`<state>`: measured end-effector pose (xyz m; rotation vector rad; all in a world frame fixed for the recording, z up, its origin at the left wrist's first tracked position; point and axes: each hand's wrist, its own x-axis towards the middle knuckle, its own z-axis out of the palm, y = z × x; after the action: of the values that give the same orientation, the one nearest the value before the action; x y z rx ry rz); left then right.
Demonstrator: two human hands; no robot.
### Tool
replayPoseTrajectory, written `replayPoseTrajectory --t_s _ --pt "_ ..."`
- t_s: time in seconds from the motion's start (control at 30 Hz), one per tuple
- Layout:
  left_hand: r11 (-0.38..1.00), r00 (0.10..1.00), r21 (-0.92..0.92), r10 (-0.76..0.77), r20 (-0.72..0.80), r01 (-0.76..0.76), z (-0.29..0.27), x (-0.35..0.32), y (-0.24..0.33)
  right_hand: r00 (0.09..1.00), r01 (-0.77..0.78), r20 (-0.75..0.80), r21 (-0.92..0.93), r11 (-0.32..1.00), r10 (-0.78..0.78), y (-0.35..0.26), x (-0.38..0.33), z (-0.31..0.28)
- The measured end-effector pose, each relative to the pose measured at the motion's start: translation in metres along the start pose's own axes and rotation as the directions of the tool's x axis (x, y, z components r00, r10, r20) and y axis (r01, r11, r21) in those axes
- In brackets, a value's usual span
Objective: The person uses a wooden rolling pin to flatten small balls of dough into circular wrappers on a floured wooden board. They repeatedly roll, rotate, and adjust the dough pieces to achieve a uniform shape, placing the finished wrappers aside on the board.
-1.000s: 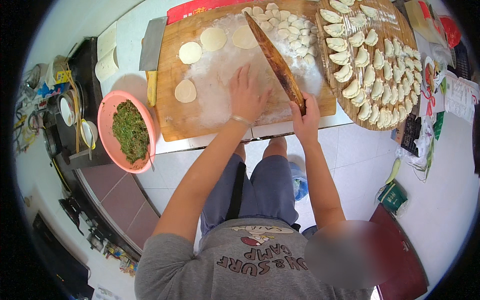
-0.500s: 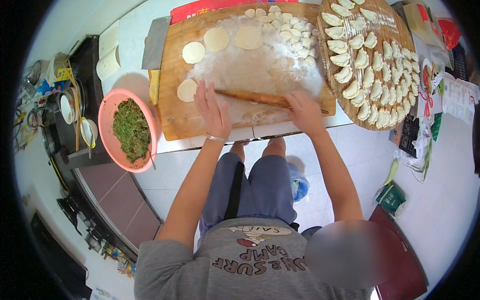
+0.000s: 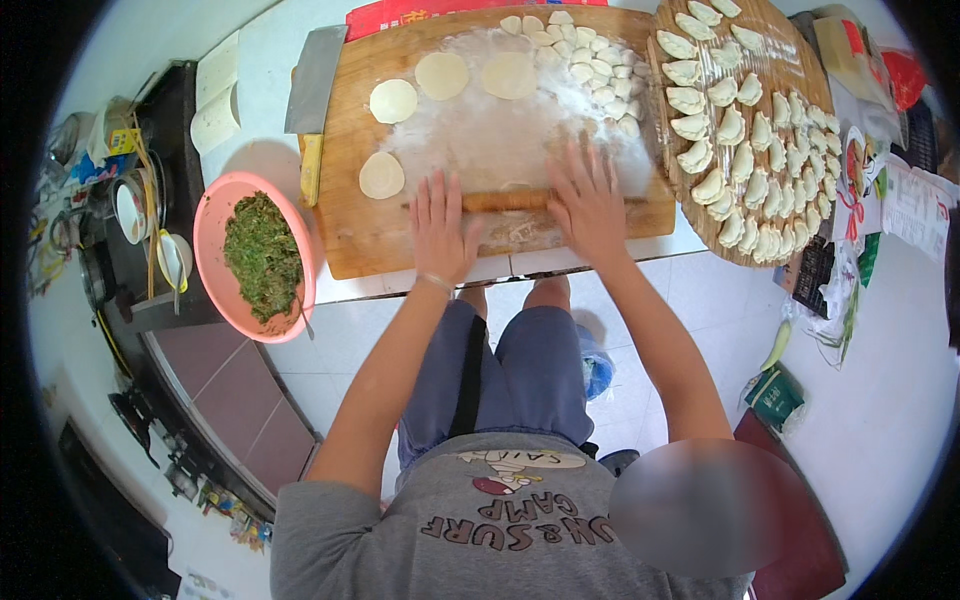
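Shirt (image 3: 400, 568): I see grey cloth, short sleeves (image 3: 325, 518), dark letters (image 3: 518, 508) and a little cartoon (image 3: 508, 470).
Shorts (image 3: 540, 370): from far away I see dusty blue, with a long black strap (image 3: 470, 380).
Bracelet (image 3: 435, 283): thin and pale, round the left wrist (image 3: 427, 295).
Left hand (image 3: 442, 228): bare.
Right hand (image 3: 588, 208): bare.

Rolling pin (image 3: 505, 201) lies crosswise on cutting board's (image 3: 345, 232) near side, left hand (image 3: 442, 228) over its left part, right hand (image 3: 588, 205) over its right. Wrappers (image 3: 442, 76) left and behind, dough pieces (image 3: 582, 73) far right. Cleaver (image 3: 314, 95) at board's left edge, filling bowl (image 3: 208, 250) further left, dumpling board (image 3: 785, 65) right.
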<state>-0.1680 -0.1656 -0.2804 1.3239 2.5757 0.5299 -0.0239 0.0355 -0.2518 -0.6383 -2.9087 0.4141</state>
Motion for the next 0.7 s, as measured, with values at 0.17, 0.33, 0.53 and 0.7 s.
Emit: replayPoseTrajectory --t_s 0.17,0.33,0.53,0.7 --pt "1.0 1.0 0.026 -0.001 -0.012 0.001 -0.005 0.006 -0.002 0.999 -0.007 -0.046 -0.035 0.999 0.006 0.002 0.016 0.0" --pt "0.998 0.999 -0.04 0.048 0.013 -0.047 -0.008 -0.025 0.011 0.987 0.009 0.16 -0.042 0.999 -0.003 0.012 -0.033 0.012" --pt "0.881 0.87 -0.088 0.437 -0.229 -0.465 -0.015 0.037 0.038 0.95 -0.255 0.276 0.414 0.874 0.147 0.018 -0.014 -0.016" --pt "0.749 0.75 -0.118 0.615 -0.244 -0.652 -0.018 0.05 0.034 0.882 -0.448 0.415 0.597 0.666 0.222 0.033 -0.035 -0.007"
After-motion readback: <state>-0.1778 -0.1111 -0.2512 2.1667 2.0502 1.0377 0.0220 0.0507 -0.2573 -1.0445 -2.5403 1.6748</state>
